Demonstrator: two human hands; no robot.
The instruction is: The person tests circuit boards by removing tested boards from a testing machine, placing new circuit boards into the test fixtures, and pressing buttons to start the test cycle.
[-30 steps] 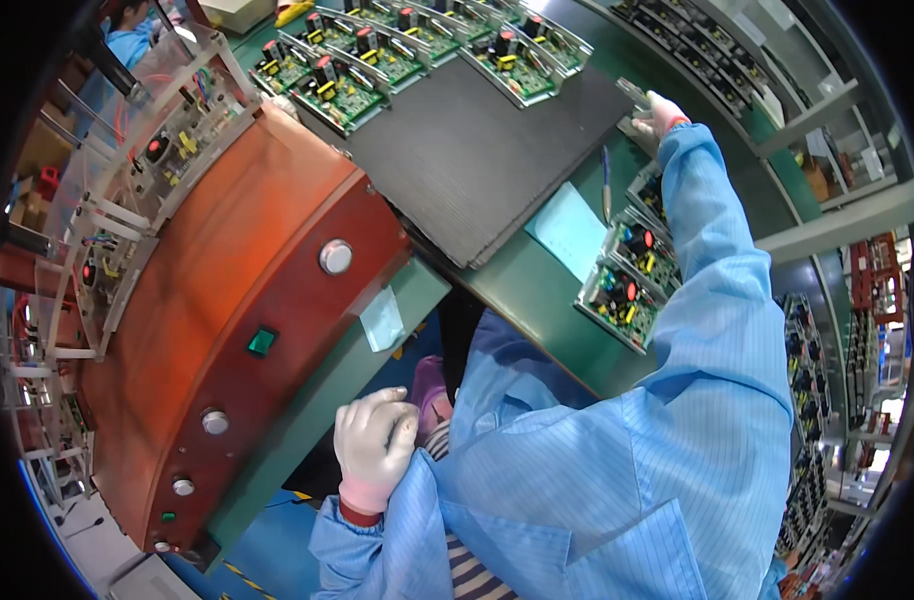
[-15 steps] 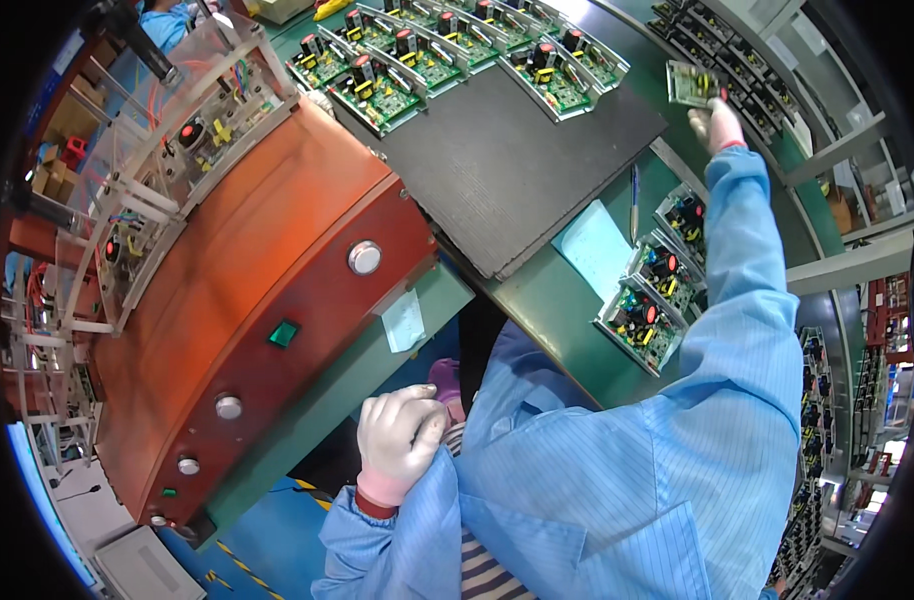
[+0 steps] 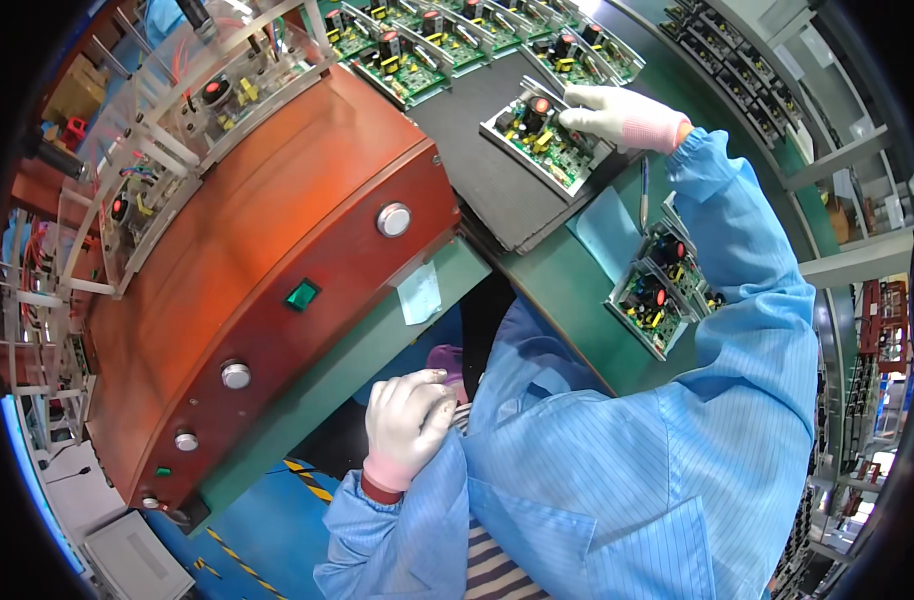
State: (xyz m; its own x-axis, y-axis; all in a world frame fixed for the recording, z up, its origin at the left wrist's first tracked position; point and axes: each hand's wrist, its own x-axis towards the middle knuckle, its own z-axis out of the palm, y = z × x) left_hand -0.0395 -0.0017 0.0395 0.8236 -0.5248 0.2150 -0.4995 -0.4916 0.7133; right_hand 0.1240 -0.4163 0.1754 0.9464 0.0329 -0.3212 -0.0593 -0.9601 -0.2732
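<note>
Red machine housing (image 3: 267, 270) at left, green button and silver knobs on front. Left hand (image 3: 405, 425) gloved, near lap below bench edge, fingers curled shut, holding nothing visible. Circuit board (image 3: 539, 135) on dark mat (image 3: 477, 170). Right hand (image 3: 617, 115) gloved, fingers gripping board's far edge. More boards (image 3: 657, 290) beside right sleeve.

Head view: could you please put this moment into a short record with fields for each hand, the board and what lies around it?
right hand: gloved right hand rests on a green circuit board
board: lies on a dark mat, apart from the row of boards behind
left hand: gloved left hand curled near the chest, holding nothing visible
nearby: stacked boards and a pen-like tool on the green bench
left side: orange-red machine housing with buttons
</note>
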